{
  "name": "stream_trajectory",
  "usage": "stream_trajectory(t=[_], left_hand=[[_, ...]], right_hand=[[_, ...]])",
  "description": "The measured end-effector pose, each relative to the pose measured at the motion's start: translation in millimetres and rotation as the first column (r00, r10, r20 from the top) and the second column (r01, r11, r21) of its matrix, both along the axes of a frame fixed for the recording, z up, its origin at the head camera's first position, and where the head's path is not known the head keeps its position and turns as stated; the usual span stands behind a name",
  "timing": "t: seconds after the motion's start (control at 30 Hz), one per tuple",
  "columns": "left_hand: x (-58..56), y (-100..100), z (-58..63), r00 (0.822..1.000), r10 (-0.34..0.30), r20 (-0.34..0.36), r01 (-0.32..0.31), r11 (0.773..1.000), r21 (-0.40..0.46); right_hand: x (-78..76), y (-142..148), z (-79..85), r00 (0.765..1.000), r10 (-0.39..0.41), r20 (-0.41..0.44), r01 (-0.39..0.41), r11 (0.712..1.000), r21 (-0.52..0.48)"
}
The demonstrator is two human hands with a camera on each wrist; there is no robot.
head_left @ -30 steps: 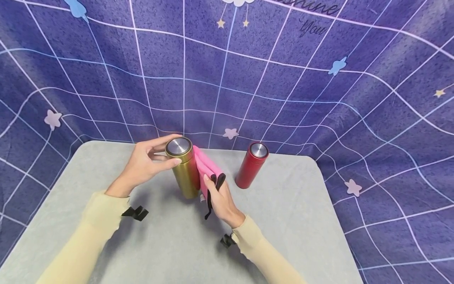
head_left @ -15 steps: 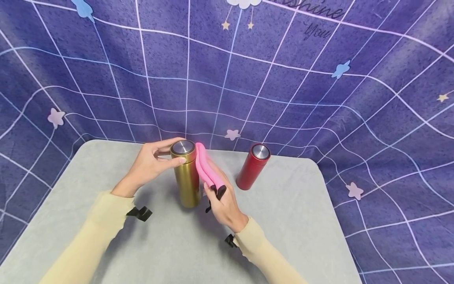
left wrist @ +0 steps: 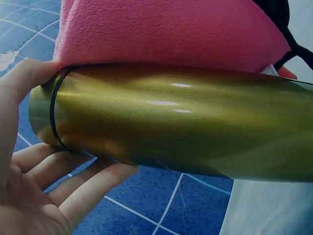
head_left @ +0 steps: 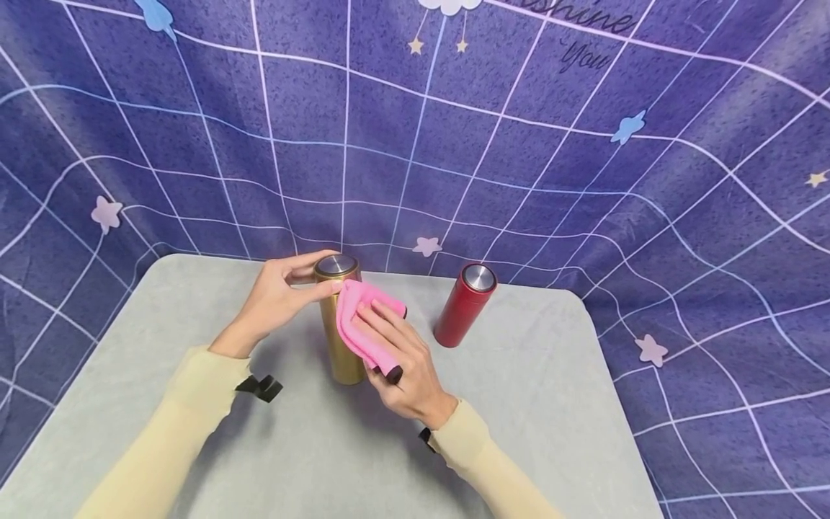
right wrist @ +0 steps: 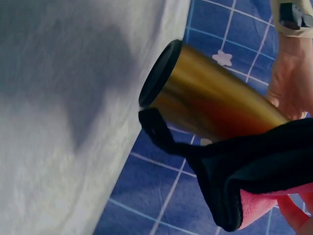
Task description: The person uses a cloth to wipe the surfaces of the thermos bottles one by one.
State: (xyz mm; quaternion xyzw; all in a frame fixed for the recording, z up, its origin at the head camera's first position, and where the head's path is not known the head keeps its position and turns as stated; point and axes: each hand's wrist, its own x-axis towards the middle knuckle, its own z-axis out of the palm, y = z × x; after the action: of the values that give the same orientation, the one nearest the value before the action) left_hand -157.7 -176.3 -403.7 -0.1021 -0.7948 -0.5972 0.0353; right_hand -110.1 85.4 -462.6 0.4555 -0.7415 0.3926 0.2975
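My left hand (head_left: pixel 279 295) grips a gold thermos flask (head_left: pixel 337 331) round its top, thumb on the near side and fingers behind. The flask has a brushed steel lid top, and its dark base (right wrist: pixel 159 73) shows in the right wrist view, raised off the table. A folded pink cloth (head_left: pixel 353 317) with black edging lies against the flask's right side, just below the left thumb. My right hand (head_left: pixel 405 367) holds this cloth, fingers spread over its outer face. In the left wrist view the cloth (left wrist: pixel 166 34) runs along the flask's body; the right hand is mostly hidden there.
A red thermos flask (head_left: pixel 457 310) with a steel-topped lid stands on the grey table (head_left: pixel 519 404), to the right of the right hand. Behind the table hangs a blue curtain (head_left: pixel 363 180) with a grid and stars.
The cloth has come round from the flask's right side toward its front, and my right hand has turned with its back upward. The gold flask has shifted slightly right and stands more upright.
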Motion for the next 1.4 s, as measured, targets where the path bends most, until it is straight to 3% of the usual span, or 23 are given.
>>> stream_trajectory(t=[0.13, 0.4, 0.7, 1.13, 1.4], left_hand=[[-0.9, -0.6, 0.7, 0.999, -0.028, 0.015, 0.028, 0.999, 0.041], [-2.5, -0.7, 3.2, 0.996, -0.045, 0.081, 0.036, 0.993, 0.114], [-5.1, 0.3, 1.9, 0.994, -0.074, 0.078, 0.063, 0.987, 0.145], [-5.8, 3.0, 0.1, 0.996, -0.063, 0.062, 0.054, 0.99, 0.129], [-5.8, 2.6, -1.4, 0.998, -0.04, 0.052, 0.035, 0.996, 0.083]], right_hand=[[-1.4, 0.5, 3.0, 0.998, -0.018, -0.056, 0.021, 0.998, 0.054], [-4.7, 2.5, 5.7, 0.996, -0.01, -0.088, 0.02, 0.994, 0.107], [-6.2, 3.8, 8.4, 0.989, 0.018, -0.148, 0.014, 0.977, 0.213], [-4.2, 5.0, 13.5, 0.971, 0.058, -0.232, 0.036, 0.923, 0.383], [-0.2, 6.7, 12.7, 0.975, 0.077, -0.208, 0.026, 0.892, 0.45]])
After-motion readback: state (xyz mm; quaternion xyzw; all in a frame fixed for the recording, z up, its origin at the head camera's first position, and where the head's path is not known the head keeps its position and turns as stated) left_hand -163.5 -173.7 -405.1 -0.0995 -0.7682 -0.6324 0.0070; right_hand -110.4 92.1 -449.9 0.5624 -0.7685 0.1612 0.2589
